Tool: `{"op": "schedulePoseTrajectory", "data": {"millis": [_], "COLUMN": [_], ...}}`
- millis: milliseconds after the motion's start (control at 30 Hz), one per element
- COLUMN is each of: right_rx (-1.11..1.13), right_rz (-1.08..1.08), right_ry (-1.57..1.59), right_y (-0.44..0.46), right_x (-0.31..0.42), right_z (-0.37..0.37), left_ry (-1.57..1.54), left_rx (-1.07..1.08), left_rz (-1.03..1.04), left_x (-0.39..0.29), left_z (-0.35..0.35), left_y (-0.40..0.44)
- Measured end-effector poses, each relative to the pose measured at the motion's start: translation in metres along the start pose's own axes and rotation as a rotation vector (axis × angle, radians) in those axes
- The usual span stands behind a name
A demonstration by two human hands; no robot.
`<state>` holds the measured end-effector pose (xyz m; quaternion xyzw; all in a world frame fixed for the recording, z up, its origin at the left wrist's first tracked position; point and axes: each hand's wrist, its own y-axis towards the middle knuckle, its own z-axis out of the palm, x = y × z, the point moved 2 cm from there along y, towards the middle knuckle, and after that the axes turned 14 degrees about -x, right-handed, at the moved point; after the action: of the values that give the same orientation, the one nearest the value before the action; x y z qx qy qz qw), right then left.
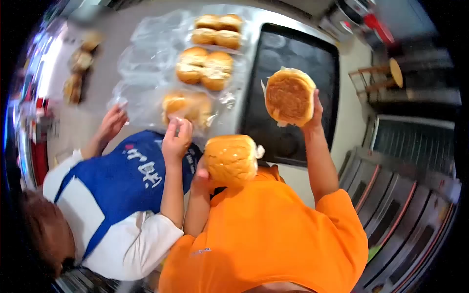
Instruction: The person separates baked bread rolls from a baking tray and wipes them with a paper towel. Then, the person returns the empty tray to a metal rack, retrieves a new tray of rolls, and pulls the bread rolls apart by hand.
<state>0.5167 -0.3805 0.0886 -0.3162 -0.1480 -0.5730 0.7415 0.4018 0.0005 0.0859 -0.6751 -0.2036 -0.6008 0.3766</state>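
My left hand (201,173) is closed around a golden bread bun (229,158), its glossy top facing me, close in front of my orange shirt. In my right hand (316,112) is another bread bun (289,96), raised over the black baking tray (312,56) with its flat browned underside toward me. Pale cream or thin wrapping shows at the edges of both buns; I cannot tell which. Most fingers of each hand are hidden behind the bread.
On my left a co-worker in a blue apron (119,171) handles a clear bag of buns (188,107). Beyond it lie more packed buns (205,68) and a farther pack (217,30). Other bread (80,61) sits at far left. A slatted metal rack (400,205) stands at right.
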Motion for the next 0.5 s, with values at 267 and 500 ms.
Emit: {"op": "schedulePoseTrajectory", "data": {"millis": [267, 500], "right_rx": [0.258, 0.349], "right_rz": [-0.942, -1.251], "right_ry": [-1.628, -1.550], "right_y": [0.148, 0.173], "right_x": [-0.121, -0.168], "right_z": [0.145, 0.149], "left_ry": [0.372, 0.276], "left_rx": [-0.101, -0.112], "left_rz": [0.131, 0.253], "left_x": [0.036, 0.024], "left_z": [-0.031, -0.052], "left_y": [-0.062, -0.085]}}
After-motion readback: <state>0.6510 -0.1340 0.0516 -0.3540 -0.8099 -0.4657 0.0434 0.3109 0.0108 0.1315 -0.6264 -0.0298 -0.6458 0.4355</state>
